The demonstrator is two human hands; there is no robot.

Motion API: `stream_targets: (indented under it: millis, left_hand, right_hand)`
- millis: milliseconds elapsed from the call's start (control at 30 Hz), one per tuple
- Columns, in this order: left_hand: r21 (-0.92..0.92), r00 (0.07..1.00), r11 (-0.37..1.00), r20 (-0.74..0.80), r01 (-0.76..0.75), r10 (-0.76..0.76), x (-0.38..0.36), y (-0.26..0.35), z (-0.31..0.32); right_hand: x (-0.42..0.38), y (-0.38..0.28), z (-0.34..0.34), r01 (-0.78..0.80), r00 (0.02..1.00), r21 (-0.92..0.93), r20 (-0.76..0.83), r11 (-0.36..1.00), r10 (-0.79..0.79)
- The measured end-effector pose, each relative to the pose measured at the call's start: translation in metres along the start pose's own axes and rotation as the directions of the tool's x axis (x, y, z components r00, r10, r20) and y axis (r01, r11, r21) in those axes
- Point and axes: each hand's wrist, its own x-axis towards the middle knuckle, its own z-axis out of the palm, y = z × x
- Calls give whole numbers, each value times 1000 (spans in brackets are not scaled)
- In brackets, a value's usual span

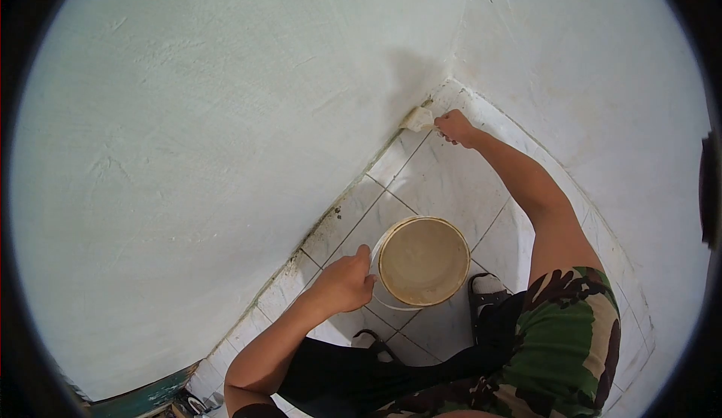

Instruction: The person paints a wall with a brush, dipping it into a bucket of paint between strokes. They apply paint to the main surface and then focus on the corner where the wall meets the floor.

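My left hand [346, 279] is closed around the thin wire handle of a round, off-white bucket [385, 241]. Cloudy pale liquid [425, 260] lies inside it, and the rim is stained brownish. Further ahead, my right hand [455, 128] reaches out with its fingers closed on what looks like a wide paintbrush. Cream-coloured, the paintbrush [418, 119] is pressed at the foot of the left wall, close to the room corner. Its handle is hidden in my fist.
Two whitish walls, the left wall [226, 117] and the right wall [594, 87], meet ahead in a corner. Marbled tiles [444, 170] cover the floor, with dirt along the wall base. My sandalled feet stand just behind the bucket. A dark green edge [143, 395] shows at lower left.
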Motion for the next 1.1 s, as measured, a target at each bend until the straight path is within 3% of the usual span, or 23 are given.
stream_targets:
  millis: [167, 267, 333, 667, 767, 933, 1100]
  left_hand:
    - [-11, 1000, 1000, -14, -23, 23, -2, -3, 1]
    - [-8, 1000, 1000, -16, -15, 15, 0, -4, 3]
    - [-2, 1000, 1000, -14, -18, 17, -1, -2, 1]
    - [4, 999, 1000, -27, -21, 21, -3, -1, 4]
    - [5, 1000, 1000, -7, -15, 15, -4, 1, 2]
    - [15, 1000, 1000, -9, -25, 25, -5, 3, -1]
    - [16, 1000, 1000, 10, -22, 21, -5, 3, -1]
  right_hand:
    - [-27, -6, -26, 59, 996, 103, 55, 993, -65]
    - [-37, 8, -27, 60, 998, 116, 1, 991, -61]
    - [-37, 13, -18, 73, 995, -61, -58, 995, -77]
    - [-21, 13, 32, -19, 998, -76, -58, 997, 14]
    - [-21, 9, 34, -14, 997, -52, -72, 999, 10]
    - [-40, -7, 4, 41, 998, 163, 37, 986, -47]
    - [-53, 11, 3, 90, 995, 18, -50, 996, -89]
